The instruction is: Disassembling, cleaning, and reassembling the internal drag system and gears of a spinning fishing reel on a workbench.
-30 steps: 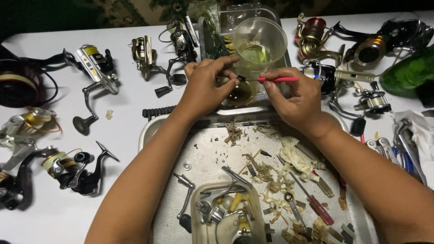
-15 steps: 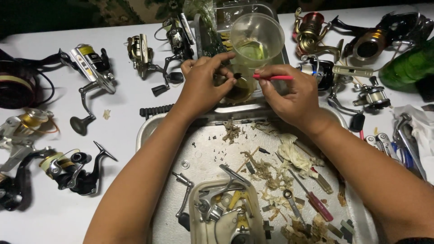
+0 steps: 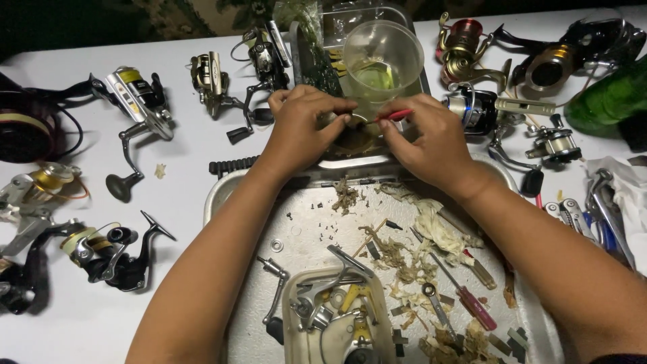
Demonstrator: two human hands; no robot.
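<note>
Two bare hands met at the far rim of the metal tray (image 3: 222,195). Left hand (image 3: 303,128) pinched a small round brass-coloured reel part (image 3: 354,135), fingers curled tight around it. Right hand (image 3: 431,138) gripped a thin red-handled tool (image 3: 394,114), its tip at the same part. One clear plastic cup (image 3: 384,57) with greenish liquid stood just beyond the fingers. One red-handled screwdriver (image 3: 472,303) and one small wrench (image 3: 435,303) lay among scraps in the tray; one clear plastic tub (image 3: 290,317) of reel pieces sat at its near edge. Five spinning reels lay on the white table (image 3: 182,155) to the left, at least four to the right beside one green bottle (image 3: 613,98). Open table remained only between the left reels and the tray; the right side was crowded to the edge.
</note>
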